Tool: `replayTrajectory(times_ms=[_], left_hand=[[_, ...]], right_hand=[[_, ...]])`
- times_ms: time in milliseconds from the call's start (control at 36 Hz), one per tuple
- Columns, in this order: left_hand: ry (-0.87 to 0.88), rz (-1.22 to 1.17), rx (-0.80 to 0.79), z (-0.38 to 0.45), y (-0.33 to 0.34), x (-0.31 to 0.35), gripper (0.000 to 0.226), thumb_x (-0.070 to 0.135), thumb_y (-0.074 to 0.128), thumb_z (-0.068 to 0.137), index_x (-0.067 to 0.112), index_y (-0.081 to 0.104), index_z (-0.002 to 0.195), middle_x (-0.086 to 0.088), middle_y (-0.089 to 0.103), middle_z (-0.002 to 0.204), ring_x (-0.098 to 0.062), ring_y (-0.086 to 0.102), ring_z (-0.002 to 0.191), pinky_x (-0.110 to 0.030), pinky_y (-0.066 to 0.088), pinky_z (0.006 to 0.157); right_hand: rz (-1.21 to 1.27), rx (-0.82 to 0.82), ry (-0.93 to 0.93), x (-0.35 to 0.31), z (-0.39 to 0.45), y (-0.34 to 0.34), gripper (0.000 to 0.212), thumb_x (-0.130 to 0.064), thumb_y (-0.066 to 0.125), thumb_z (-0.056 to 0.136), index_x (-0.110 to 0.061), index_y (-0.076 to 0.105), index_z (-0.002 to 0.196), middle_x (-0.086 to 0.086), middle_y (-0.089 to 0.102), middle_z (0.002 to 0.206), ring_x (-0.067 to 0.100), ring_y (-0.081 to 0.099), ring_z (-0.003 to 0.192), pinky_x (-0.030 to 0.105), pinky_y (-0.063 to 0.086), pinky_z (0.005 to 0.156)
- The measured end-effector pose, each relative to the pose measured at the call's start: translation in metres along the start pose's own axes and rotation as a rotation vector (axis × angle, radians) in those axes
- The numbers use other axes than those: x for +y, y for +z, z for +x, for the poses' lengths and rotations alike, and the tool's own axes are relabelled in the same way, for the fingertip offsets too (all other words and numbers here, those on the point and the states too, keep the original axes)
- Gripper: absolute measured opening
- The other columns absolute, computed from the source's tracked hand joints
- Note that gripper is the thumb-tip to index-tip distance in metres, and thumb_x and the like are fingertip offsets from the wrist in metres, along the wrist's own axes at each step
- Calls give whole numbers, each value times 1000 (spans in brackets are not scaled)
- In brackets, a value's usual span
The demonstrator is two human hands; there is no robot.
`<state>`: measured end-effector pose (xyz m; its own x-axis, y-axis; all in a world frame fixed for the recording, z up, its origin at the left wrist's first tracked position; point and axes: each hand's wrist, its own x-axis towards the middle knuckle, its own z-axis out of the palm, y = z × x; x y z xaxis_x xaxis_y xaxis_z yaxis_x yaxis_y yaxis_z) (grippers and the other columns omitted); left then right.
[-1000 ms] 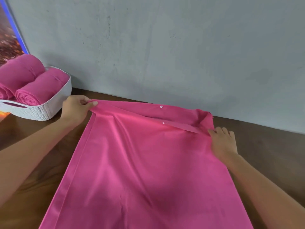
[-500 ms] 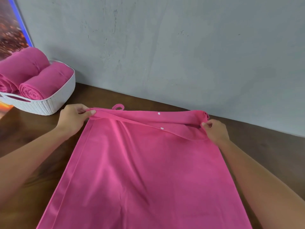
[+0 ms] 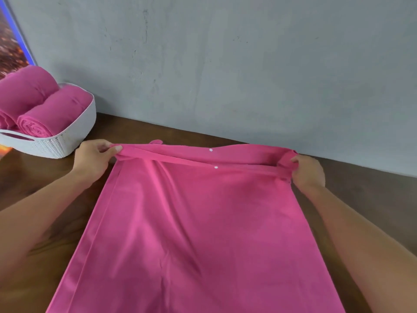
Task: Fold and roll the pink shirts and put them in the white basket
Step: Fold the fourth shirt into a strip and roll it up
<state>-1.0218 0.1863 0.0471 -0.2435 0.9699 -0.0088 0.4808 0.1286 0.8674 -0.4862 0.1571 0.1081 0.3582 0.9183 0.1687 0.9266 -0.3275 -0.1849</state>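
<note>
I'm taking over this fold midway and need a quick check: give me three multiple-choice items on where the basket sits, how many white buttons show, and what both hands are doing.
1. Where is the white basket?
A. On the table's far left, by the wall
B. On the near right corner
C. On top of the spread shirt

2. How many white buttons show on the pink shirt?
A. None
B. Two
C. Five

3. What are the hands doing?
A. Both lie flat on the table
B. Only the right holds cloth
C. Each pinches a far corner of the shirt

Answers: 1 A, it stands left of the shirt with rolled shirts in it; 2 B, two white dots on the folded far edge; 3 C, the left hand and right hand each grip an end of that fold.
</note>
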Motion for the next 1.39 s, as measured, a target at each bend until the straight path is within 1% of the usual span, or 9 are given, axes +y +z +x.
replayTrajectory(times_ms=[83, 306, 472, 583, 778, 944, 1056, 1139, 1389], left_hand=[[-2, 12, 33, -5, 0, 13, 14, 25, 71, 94, 13, 74, 88, -7, 72, 87, -21, 61, 76, -34, 49, 73], [-29, 48, 119, -39, 5, 40, 16, 26, 71, 95, 11, 74, 91, -7, 69, 92, -23, 60, 88, -38, 44, 80], [-38, 41, 161, -77, 8, 50, 18, 26, 73, 93, 9, 76, 94, -8, 70, 92, -22, 61, 88, -35, 43, 80], [-55, 59, 189, -108, 7, 58, 16, 27, 71, 95, 12, 75, 94, -6, 68, 93, -21, 58, 89, -35, 41, 80], [-78, 68, 232, -159, 4, 59, 19, 30, 74, 92, 12, 79, 94, -7, 72, 93, -22, 61, 89, -37, 48, 85], [-90, 69, 271, -205, 2, 63, 18, 30, 75, 92, 13, 79, 95, -5, 70, 85, -23, 62, 86, -33, 45, 77], [-106, 63, 304, -235, -4, 64, 14, 28, 74, 93, 15, 78, 93, 0, 68, 78, -10, 56, 69, -30, 44, 69], [-113, 77, 332, -255, -12, 62, 16, 28, 73, 94, 13, 79, 92, -3, 70, 83, -15, 57, 72, -34, 45, 74], [-134, 94, 400, -300, -31, 52, 17, 28, 78, 90, 14, 78, 79, -6, 68, 77, -16, 53, 68, -34, 46, 72]], right_hand=[[10, -17, 26, 16, -7, -14, 46, 7, 58, 82, -15, 70, 122, 9, 66, 128, 32, 61, 116, 43, 51, 95], [64, -123, -19, 54, -33, -42, 62, 10, 54, 80, -11, 57, 138, 13, 54, 139, 31, 52, 127, 47, 47, 104], [183, -147, -53, 75, -60, -63, 67, 20, 47, 79, 7, 42, 145, 25, 45, 148, 40, 45, 135, 40, 38, 108], [241, -180, 12, 104, -71, -62, 76, 14, 50, 79, -3, 38, 152, 20, 41, 154, 34, 43, 139, 30, 36, 108], [437, 46, 49, 131, -111, -54, 35, -8, 57, 93, -2, 65, 127, 18, 64, 130, 33, 56, 123, 37, 39, 105], [580, 216, 141, 128, -135, -45, 44, -32, 71, 92, -3, 67, 125, 15, 66, 127, 32, 59, 122, 41, 42, 107], [623, 259, 147, 127, -145, -47, 36, -9, 69, 90, -2, 67, 125, 18, 67, 124, 35, 61, 117, 44, 45, 106], [600, 254, 85, 132, -153, -49, 42, 6, 55, 84, -3, 68, 124, 19, 68, 119, 38, 62, 111, 46, 48, 102], [483, 318, -93, 186, -184, -56, 40, 17, 49, 78, -2, 76, 100, 20, 72, 104, 40, 65, 102, 42, 49, 97]])
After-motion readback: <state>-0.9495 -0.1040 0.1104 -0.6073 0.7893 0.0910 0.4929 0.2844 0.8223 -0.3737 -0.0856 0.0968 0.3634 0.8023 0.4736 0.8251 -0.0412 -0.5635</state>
